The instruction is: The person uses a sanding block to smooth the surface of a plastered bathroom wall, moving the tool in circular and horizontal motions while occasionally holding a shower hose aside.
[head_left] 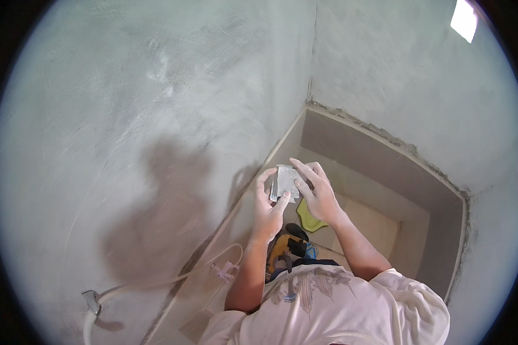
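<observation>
In front of my chest I hold a small folded pad of grey, dust-covered sandpaper (286,181) in both hands. My left hand (266,210) grips it from the left, its thumb pressed on the lower part of the face and its fingers behind the left edge. My right hand (321,195) is at the right edge, thumb against the face and fingers reaching along the top. White dust coats the fingers of both hands. The layers of the fold show along the pad's left side.
A grey plastered wall (126,86) on the left meets another at a corner, above a tiled lower section (380,149) with a rough edge. A pale hose (155,282) runs from a wall bracket (91,302) past a pinkish fitting (224,270). A yellow-green object (309,217) lies below my hands.
</observation>
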A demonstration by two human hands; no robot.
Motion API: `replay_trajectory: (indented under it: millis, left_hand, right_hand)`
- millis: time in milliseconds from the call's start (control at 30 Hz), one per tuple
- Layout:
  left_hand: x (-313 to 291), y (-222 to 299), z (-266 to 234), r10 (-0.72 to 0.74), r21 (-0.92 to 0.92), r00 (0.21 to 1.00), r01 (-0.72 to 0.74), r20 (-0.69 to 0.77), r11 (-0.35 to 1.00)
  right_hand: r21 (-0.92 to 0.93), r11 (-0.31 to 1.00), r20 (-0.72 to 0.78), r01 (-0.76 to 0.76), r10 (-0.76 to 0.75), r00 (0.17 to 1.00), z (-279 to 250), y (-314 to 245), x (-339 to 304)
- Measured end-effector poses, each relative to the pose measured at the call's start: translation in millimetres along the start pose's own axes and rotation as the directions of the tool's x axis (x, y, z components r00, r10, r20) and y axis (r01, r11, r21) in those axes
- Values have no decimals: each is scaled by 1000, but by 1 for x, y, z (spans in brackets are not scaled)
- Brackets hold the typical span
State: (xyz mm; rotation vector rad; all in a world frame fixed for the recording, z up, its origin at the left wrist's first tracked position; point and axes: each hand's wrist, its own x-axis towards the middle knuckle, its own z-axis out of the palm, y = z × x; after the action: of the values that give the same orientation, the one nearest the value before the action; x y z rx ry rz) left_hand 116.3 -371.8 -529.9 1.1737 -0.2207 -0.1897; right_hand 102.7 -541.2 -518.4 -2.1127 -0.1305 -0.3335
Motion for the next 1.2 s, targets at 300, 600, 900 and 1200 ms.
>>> replay_trajectory:
  millis: [300, 600, 900, 1200]
  left_hand:
    - [7, -15, -13, 16, 111, 999, -10, -51, 994]
    - [13, -28, -24, -27, 172, 994, 46, -110, 984]
    - [77, 90, -67, -171, 863, 881, -469, 441, -188]
    - [144, 178, -71, -435, 287, 657, -701, 616, -653]
  right_hand:
    - [-301, 947, 167, 111, -62, 984, 11, -2, -19]
    - [-264, 955, 54, 134, -124, 991, 40, 30, -9]
    - [401, 887, -68, -228, 277, 958, 134, 91, 15]
    - [463, 873, -70, -153, 208, 976, 206, 19, 97]
